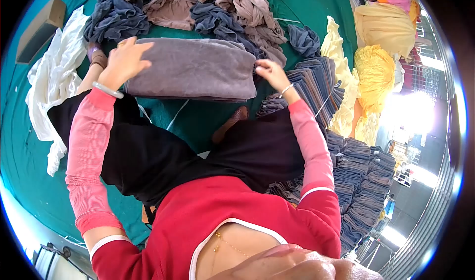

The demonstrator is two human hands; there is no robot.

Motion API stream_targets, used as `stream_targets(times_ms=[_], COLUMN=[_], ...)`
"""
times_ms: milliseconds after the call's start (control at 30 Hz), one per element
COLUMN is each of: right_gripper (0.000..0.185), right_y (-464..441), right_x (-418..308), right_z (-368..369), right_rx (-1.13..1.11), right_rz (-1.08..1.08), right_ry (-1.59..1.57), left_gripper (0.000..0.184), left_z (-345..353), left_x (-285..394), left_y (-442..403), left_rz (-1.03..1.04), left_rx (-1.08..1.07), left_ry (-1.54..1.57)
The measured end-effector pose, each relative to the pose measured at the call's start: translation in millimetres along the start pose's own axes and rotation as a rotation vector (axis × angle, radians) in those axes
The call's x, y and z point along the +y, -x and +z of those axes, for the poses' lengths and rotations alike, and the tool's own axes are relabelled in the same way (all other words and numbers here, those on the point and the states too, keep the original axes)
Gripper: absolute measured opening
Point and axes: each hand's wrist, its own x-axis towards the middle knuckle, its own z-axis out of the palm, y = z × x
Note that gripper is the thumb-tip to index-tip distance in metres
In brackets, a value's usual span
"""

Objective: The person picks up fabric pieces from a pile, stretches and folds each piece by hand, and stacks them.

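Note:
A stack of folded grey-brown cloths, perhaps towels, lies across the floor in front of my legs. My left hand is over its left end, thumb and fingers spread, holding nothing. At the right edge of the stack is my right hand, its fingers bent but apart. Whether those fingertips touch the cloth is hard to tell. Beyond the stack lies a heap of crumpled dark blue-grey cloths mixed with pinkish-brown cloths.
Folded dark cloths stand in a leaning row to my right, with several tall piles behind. Yellow bundles are farther right. A white cloth and a cardboard box lie at left on the green floor sheet.

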Motion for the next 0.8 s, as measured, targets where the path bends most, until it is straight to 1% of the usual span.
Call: stream_targets(times_ms=[33,100,133,167,233,300,333,367,400,433,500,567,633,700,800], right_gripper=[0.032,0.032,0.029,0.028,0.026,0.027,0.027,0.027,0.026,0.023,0.015,0.014,0.018,0.021,0.022], right_y=[-14.4,-49.9,-61.6,-69.4,-83.3,-75.5,-81.8,-86.8,-81.3,-83.7,-80.1,-81.3,-73.7,-63.8,-36.7], right_x=[9.8,53.6,66.2,83.6,120.2,138.4,169.9,194.2,176.5,179.5,127.4,91.7,38.1,1.9,-70.4], right_z=[-9.6,-25.7,-27.4,-24.8,-14.7,6.5,12.6,15.7,10.7,4.5,-28.7,-78.0,-112.2,-143.3,-155.2], right_rx=[0.082,0.154,0.195,0.162,0.095,0.175,0.149,0.124,0.068,0.170,0.440,0.509,0.616,0.586,0.539], right_rz=[0.010,0.011,0.034,0.078,0.160,0.125,0.068,0.011,0.163,0.213,0.253,0.120,0.011,-0.072,-0.318], right_ry=[0.032,0.144,0.184,0.213,0.271,0.336,0.476,0.614,0.346,0.117,-0.267,-0.536,-0.598,-0.663,-0.905], left_gripper=[0.054,0.064,0.068,0.072,0.082,0.094,0.102,0.104,0.106,0.108,0.110,0.110,0.110,0.109,0.105], left_z=[8.7,10.3,14.4,21.0,36.1,54.3,65.7,75.6,84.1,89.1,90.7,94.7,92.8,87.0,83.8], left_x=[-1.0,28.3,44.8,61.0,83.3,91.7,93.0,90.6,85.6,82.1,86.4,88.8,92.9,95.9,99.6], left_y=[-5.9,-14.1,-12.5,-6.2,5.1,9.8,9.4,6.0,-1.0,-7.3,-17.8,-24.8,-27.1,-27.5,-34.5], left_rz=[0.090,0.297,0.365,0.432,0.484,0.533,0.526,0.554,0.585,0.618,0.603,0.596,0.598,0.583,0.561], left_rx=[0.094,0.017,0.008,-0.002,-0.105,-0.225,-0.267,-0.233,-0.199,-0.163,-0.135,-0.113,-0.159,-0.228,-0.306], left_ry=[0.083,0.092,0.066,0.041,0.019,0.041,0.020,-0.030,-0.081,-0.130,-0.169,-0.193,-0.195,-0.181,-0.162])
